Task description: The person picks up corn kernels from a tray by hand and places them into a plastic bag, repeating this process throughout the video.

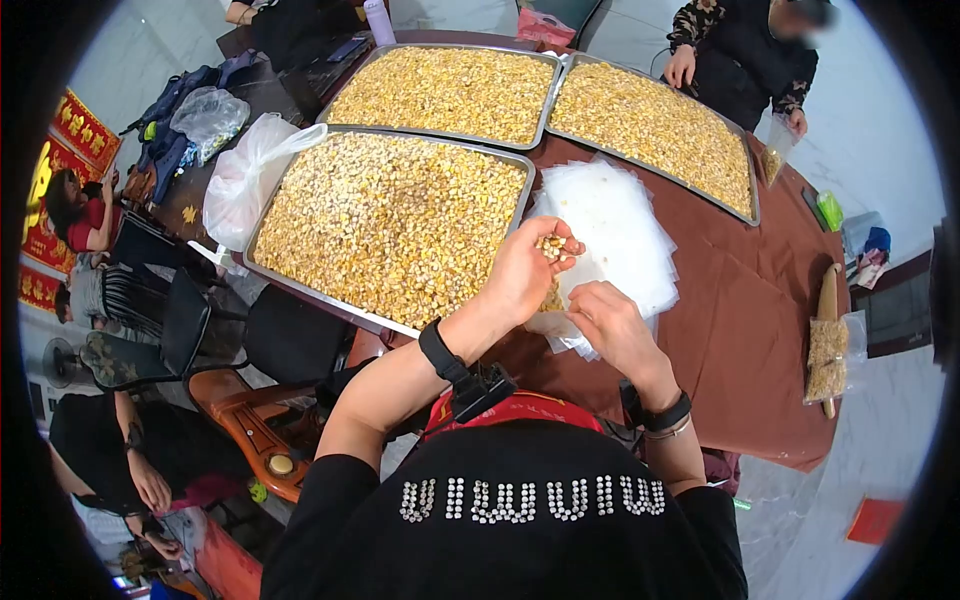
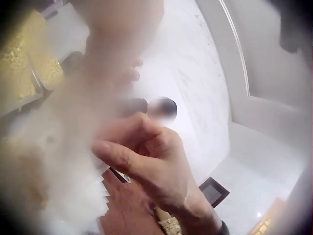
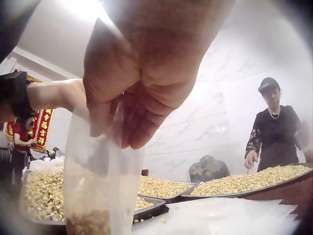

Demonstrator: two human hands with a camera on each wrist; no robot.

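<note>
My left hand [image 1: 522,268] is cupped palm-up near the tray's right corner, its fingers curled round a small heap of yellow and white corn kernels [image 1: 552,246]. Just to its right and lower, my right hand [image 1: 612,328] pinches the top of a clear plastic bag [image 3: 90,166]. Kernels [image 3: 89,223] lie in the bottom of that bag, which hangs upright in the right wrist view. In the left wrist view the right hand [image 2: 156,159] shows thumb against fingers, while the near hand and bag are blurred. The nearest tray [image 1: 525,195] is full of kernels.
Two more full trays [image 1: 545,125] [image 1: 752,200] stand behind. A stack of clear flat bags [image 1: 610,225] lies on the brown tablecloth [image 1: 745,340]. Filled bags [image 1: 825,355] lie at the right edge, a white plastic bag [image 1: 240,195] by the left tray. A person [image 1: 745,65] sits across.
</note>
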